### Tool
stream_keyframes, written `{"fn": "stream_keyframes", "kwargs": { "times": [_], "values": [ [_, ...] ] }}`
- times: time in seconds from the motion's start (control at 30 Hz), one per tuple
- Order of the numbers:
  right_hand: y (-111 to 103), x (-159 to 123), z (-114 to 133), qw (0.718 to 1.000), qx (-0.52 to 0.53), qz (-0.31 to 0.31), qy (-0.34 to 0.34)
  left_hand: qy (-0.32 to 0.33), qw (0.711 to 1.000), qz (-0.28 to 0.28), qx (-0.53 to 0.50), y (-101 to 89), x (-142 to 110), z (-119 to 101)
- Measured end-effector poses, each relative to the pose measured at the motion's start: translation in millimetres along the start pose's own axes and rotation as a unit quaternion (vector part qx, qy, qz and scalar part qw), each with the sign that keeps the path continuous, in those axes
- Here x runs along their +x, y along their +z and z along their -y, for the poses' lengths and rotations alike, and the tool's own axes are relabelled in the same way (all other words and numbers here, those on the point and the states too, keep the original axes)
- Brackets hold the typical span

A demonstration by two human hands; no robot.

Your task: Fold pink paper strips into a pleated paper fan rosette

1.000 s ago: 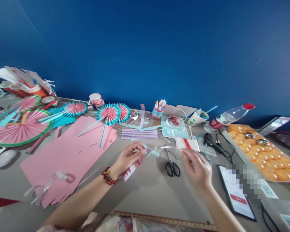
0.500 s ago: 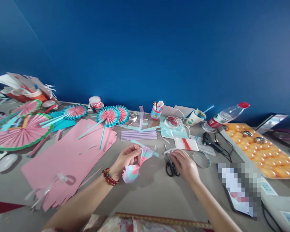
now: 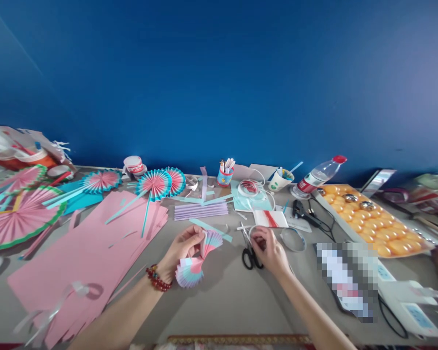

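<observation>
My left hand (image 3: 190, 244) pinches a pleated paper fan (image 3: 190, 272) at its narrow middle; its pink, blue and lilac folds flare out at both ends. Curled fingers of my right hand (image 3: 270, 248) grip a thin white band that looks like a roll of tape (image 3: 252, 230), mostly hidden by the fingers. Black-handled scissors (image 3: 248, 257) lie on the table just left of that hand, partly behind it. A clear tape roll (image 3: 294, 239) rests to its right. Beyond my left hand lies a light blue paper strip (image 3: 211, 230).
Pink paper sheets (image 3: 69, 253) spread at left, with finished paper fans (image 3: 153, 185) behind them. Lilac pleated paper (image 3: 200, 211), a pen cup (image 3: 225, 176) and a bottle (image 3: 319, 177) stand farther back. A phone (image 3: 345, 282) and orange tray (image 3: 368, 221) are at right.
The view has turned right, so the table things sit farther left. My right fingers have curled around the white band and raised its edge. My left hand keeps its pinch on the paper fan.
</observation>
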State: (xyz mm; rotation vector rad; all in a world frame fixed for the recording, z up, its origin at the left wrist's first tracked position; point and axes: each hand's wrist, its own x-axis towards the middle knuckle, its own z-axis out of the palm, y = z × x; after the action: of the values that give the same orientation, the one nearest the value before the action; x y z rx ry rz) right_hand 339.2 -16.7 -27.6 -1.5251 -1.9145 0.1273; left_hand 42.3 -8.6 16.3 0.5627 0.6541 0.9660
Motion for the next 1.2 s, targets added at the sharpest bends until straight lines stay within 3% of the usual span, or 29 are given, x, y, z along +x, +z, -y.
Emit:
{"fn": "stream_keyframes", "kwargs": {
  "times": [0.2, 0.43, 0.57, 0.63, 0.7, 0.77, 0.83, 0.93, 1.1, 1.2],
  "values": [
    [-6.9, -4.0, 2.2, 0.995, -0.053, 0.041, -0.073, 0.015, 1.0, -0.002, -0.008, -1.9, 3.3, -0.4],
    [-26.4, 13.7, -0.4, 0.979, -0.145, -0.104, -0.099, 0.014, 0.999, 0.021, -0.034, 0.6, 0.7, -1.7],
    [-30.3, 40.0, 16.6, 0.983, -0.142, -0.068, -0.099, 0.032, 0.999, 0.018, -0.025, -2.6, 2.2, 2.0],
    [-24.7, 43.8, 40.0, 0.993, -0.081, -0.035, -0.079, 0.05, 0.999, 0.011, -0.009, -5.1, 4.4, 4.0],
    [-13.2, 40.1, 69.3, 0.996, 0.047, 0.063, -0.036, 0.081, 0.997, -0.003, 0.008, -7.2, 6.9, 5.8],
    [2.8, 33.2, 96.9, 0.986, 0.094, 0.133, -0.031, 0.119, 0.993, -0.02, 0.019, -8.2, 8.7, 7.3],
    [20.1, 28.1, 117.2, 0.962, 0.182, 0.199, 0.032, 0.153, 0.987, -0.034, 0.033, -8.0, 9.1, 8.2],
    [40.2, 28.1, 130.9, 0.935, 0.277, 0.206, 0.084, 0.189, 0.978, -0.047, 0.076, -7.2, 8.0, 8.7],
    [52.3, 33.6, 127.1, 0.929, 0.323, 0.153, 0.098, 0.25, 0.943, -0.091, 0.198, -9.0, 7.7, 11.7],
    [54.2, 31.9, 122.1, 0.93, 0.322, 0.151, 0.089, 0.22, 0.945, -0.062, 0.234, -9.2, 8.7, 15.1]
  ]
}}
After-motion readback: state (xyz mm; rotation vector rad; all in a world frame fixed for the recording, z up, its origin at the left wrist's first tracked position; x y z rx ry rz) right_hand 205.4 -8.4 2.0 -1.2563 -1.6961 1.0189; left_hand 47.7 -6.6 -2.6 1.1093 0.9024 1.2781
